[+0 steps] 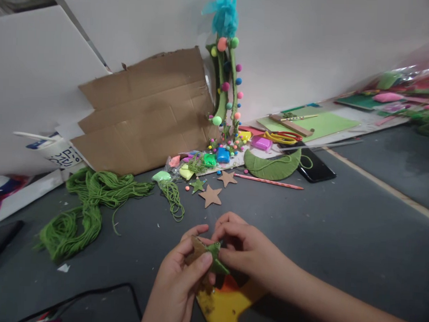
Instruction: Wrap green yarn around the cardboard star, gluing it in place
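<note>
Between thumb and fingers, my left hand (185, 272) grips a small cardboard star (199, 247), partly covered in green yarn. My right hand (245, 244) is closed in a pinch against the green side of the star; what its fingertips hold is hidden. Under both hands lies a yellow tool with an orange part (221, 304), possibly a glue gun, partly covered by them. Ahead are two bare cardboard stars (211, 196) and one green-wrapped star (197, 185). A red striped pencil (270, 181) lies to their right.
Green yarn hanks (82, 227) spread at left before a cardboard sheet (149, 111). Behind the stars hangs a green pom-pom decoration (222, 86). A yarn-wrapped crescent (270, 164), a black phone (316, 164) and scissors (282, 137) lie at right. A black cable (118, 287) curves at front left.
</note>
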Motion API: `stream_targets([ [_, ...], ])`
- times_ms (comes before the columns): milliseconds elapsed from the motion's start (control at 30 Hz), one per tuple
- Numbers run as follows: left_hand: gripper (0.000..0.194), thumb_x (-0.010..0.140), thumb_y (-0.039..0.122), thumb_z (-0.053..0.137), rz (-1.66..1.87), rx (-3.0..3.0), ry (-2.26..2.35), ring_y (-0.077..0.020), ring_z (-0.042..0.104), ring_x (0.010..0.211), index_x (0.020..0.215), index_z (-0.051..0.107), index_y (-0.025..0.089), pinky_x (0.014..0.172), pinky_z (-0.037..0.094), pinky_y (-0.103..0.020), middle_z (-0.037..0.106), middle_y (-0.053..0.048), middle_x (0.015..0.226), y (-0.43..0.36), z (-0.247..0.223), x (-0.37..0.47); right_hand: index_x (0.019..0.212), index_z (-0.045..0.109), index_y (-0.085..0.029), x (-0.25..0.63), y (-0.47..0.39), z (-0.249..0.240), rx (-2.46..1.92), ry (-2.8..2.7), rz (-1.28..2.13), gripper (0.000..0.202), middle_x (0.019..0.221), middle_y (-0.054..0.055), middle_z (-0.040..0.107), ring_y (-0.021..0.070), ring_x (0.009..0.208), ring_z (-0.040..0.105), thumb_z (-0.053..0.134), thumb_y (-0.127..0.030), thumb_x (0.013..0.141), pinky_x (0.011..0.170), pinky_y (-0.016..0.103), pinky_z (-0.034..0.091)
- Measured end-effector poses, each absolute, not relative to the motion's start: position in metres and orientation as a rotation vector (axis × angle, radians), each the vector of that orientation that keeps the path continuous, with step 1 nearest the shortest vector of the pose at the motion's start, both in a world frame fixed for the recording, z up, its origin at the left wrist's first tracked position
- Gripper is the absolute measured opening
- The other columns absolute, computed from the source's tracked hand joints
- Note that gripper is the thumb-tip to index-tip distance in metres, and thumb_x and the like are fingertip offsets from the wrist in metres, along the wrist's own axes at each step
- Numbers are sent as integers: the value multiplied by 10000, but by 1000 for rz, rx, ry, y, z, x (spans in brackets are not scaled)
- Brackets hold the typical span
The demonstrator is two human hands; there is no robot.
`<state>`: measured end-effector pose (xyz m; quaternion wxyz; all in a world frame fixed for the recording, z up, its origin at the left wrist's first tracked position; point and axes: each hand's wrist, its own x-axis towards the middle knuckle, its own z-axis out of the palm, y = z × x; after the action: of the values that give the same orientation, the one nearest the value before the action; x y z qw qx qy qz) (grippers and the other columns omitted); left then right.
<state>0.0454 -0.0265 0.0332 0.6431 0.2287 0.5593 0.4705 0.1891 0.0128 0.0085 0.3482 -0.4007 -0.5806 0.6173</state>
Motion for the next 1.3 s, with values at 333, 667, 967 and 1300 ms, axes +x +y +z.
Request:
stream_targets([
  [333,298,653,134,764,1095,354,1183,-107,570,610,947,723,148,542,471,-188,672,-44,777,-26,31,43,754,494,-211,187,6,11,-1101,-1346,1824,66,556,-78,456,83,456,426,491,-150,779,435,176,348],
  [667,160,717,167,723,1183,426,1224,-108,573,628,871,684,148,598,485,-200,655,-18,761,-24,29,41,868,672,-189,192,4,18,-1011,-1946,1062,236,735,9,520,140,700,530,449,-110,868,633,237,407],
  [967,201,683,207,745,1121,560,1317,-124,579,598,865,670,167,576,476,-219,607,7,712,-24,31,39,817,664,-108,193,-5,26,-992,-2230,724,263,755,79,523,188,684,475,409,-122,882,601,293,410],
  [1300,118,715,217,708,1098,625,1316,-122,552,615,799,634,178,603,496,-227,567,13,719,-25,30,39,662,586,-129,190,-4,21,-884,-2301,381,221,659,38,494,159,616,417,492,-74,854,539,271,341],
])
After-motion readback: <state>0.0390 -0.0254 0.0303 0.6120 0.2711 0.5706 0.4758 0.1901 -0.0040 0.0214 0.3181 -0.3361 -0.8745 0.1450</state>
